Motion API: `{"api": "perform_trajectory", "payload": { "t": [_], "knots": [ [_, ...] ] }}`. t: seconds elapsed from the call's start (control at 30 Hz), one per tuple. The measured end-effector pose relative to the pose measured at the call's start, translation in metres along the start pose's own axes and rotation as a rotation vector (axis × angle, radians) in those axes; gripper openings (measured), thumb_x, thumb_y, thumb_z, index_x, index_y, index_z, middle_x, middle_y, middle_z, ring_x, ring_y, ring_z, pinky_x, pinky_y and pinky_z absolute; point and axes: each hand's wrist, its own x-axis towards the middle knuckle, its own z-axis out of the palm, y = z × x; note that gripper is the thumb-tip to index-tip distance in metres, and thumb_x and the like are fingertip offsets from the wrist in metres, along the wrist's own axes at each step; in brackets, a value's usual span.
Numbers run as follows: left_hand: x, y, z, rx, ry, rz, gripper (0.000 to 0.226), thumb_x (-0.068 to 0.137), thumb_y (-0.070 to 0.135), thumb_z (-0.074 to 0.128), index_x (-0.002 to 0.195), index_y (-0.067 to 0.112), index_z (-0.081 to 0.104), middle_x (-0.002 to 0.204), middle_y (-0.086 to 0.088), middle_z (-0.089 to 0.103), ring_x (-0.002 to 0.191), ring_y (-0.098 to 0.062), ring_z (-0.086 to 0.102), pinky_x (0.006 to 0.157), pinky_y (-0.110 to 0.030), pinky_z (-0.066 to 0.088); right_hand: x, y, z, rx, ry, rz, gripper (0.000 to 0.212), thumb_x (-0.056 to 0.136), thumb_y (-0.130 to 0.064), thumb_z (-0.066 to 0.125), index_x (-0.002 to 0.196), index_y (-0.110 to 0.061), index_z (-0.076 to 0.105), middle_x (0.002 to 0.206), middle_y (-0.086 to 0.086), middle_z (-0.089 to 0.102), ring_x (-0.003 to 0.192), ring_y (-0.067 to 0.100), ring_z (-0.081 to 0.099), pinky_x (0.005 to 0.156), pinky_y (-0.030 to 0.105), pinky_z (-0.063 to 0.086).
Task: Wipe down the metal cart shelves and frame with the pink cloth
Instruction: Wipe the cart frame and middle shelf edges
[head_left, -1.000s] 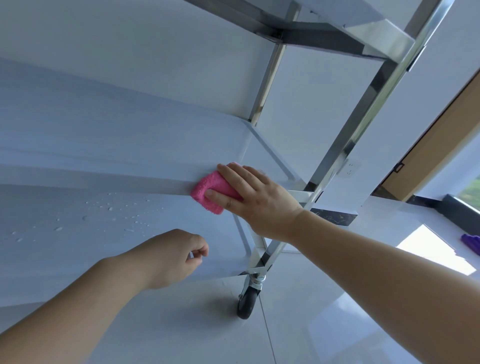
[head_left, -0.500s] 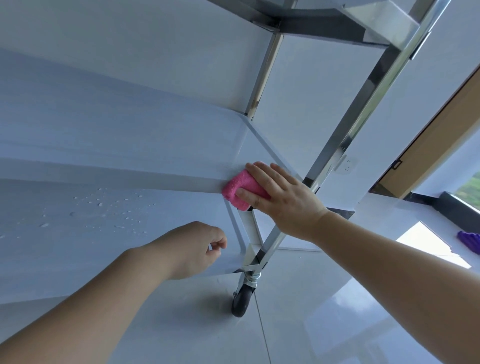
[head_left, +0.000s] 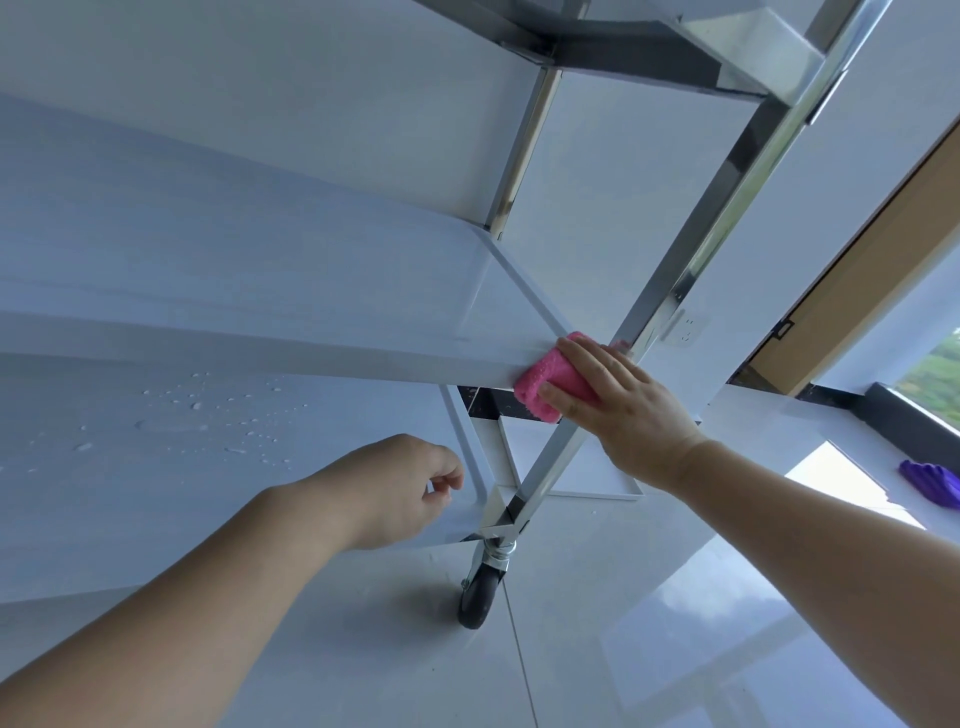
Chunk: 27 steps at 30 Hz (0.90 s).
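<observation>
Since the pink cloth (head_left: 540, 387) looks soft, light and squashy, the right hand (head_left: 626, 413) grips it folded against the shelf edge (head_left: 311, 358); the left hand (head_left: 405, 488) hangs loosely curled, empty.

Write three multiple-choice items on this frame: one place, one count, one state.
1. The pink cloth is: A) on the floor B) on the front edge of the middle shelf, at the right upright C) on the top shelf
2. Caster wheels in view: A) one B) two C) four
3. The bottom shelf is: A) dry B) dotted with water drops C) covered by a towel

1B: the right hand holds it there.
2A: one black wheel shows, under the near corner.
3B: drops speckle its surface.
</observation>
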Motion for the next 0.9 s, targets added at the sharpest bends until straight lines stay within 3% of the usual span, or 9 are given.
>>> {"api": "perform_trajectory", "payload": {
  "t": [0.2,0.33,0.43,0.53,0.63,0.73,0.8,0.9],
  "knots": [
    [-0.04,-0.004,-0.026,-0.011,0.05,0.003,0.018,0.093,0.027,0.048,0.105,0.032,0.059,0.095,0.015,0.059,0.083,-0.009,0.059,0.076,-0.023,0.049,0.001,-0.01,-0.022,0.027,-0.077,0.071,0.068,0.078,0.004,0.06,0.138,-0.023,0.042,0.142,0.02,0.045,0.131,0.04,0.044,0.106,0.05,0.03],
    [-0.054,0.004,-0.034,-0.168,0.233,0.028,0.016,0.094,0.025,0.05,0.106,0.026,0.061,0.091,0.013,0.061,0.074,-0.004,0.057,0.066,-0.016,0.045,0.007,-0.03,-0.052,0.153,-0.11,0.222,0.079,0.069,0.008,0.072,0.136,-0.021,0.043,0.134,0.015,0.055,0.117,0.036,0.057,0.091,0.049,0.053],
    [-0.051,0.028,-0.032,-0.37,0.382,0.045,0.022,0.094,0.026,0.053,0.111,0.015,0.06,0.098,0.006,0.064,0.09,-0.01,0.061,0.082,-0.024,0.049,0.017,-0.055,-0.079,0.285,-0.047,0.344,0.08,0.068,0.012,0.07,0.137,-0.02,0.043,0.131,0.012,0.057,0.108,0.031,0.061,0.084,0.046,0.056],
    [-0.048,0.045,-0.033,-0.505,0.356,0.104,0.026,0.093,0.033,0.053,0.115,0.019,0.057,0.111,0.007,0.062,0.108,-0.01,0.057,0.097,-0.03,0.044,0.028,-0.08,-0.103,0.321,0.021,0.34,0.076,0.069,0.01,0.066,0.136,-0.018,0.043,0.129,0.012,0.058,0.106,0.031,0.062,0.087,0.042,0.055],
    [-0.052,0.053,-0.037,-0.782,0.319,0.188,0.02,0.095,0.029,0.052,0.111,0.019,0.059,0.1,0.003,0.072,0.099,-0.011,0.066,0.096,-0.036,0.048,0.035,-0.104,-0.115,0.408,0.078,0.374,0.072,0.072,0.01,0.061,0.136,-0.016,0.041,0.132,0.011,0.057,0.108,0.029,0.062,0.085,0.037,0.055],
    [-0.052,0.064,-0.038,-0.806,0.326,0.21,0.016,0.097,0.014,0.047,0.104,0.017,0.061,0.084,-0.005,0.072,0.08,-0.015,0.068,0.084,-0.035,0.054,0.033,-0.12,-0.124,0.656,0.146,0.469,0.058,0.086,-0.003,0.055,0.138,-0.019,0.035,0.13,-0.001,0.058,0.107,0.015,0.061,0.082,0.027,0.054],
    [-0.048,0.073,-0.035,-0.76,0.367,0.216,0.018,0.098,0.014,0.046,0.102,0.02,0.062,0.087,-0.002,0.07,0.083,-0.012,0.065,0.08,-0.03,0.053,0.025,-0.119,-0.131,0.825,0.148,0.539,0.056,0.088,-0.019,0.055,0.137,-0.03,0.031,0.125,-0.014,0.053,0.103,0.003,0.056,0.081,0.014,0.047],
    [-0.036,0.09,-0.033,-0.725,0.37,0.209,0.02,0.097,0.013,0.046,0.099,0.023,0.063,0.088,0.006,0.068,0.081,-0.004,0.063,0.073,-0.018,0.048,0.013,-0.104,-0.136,1.195,0.154,0.68,0.047,0.086,-0.023,0.057,0.127,-0.034,0.036,0.123,-0.004,0.058,0.104,0.012,0.059,0.081,0.022,0.049]
  ]
}}
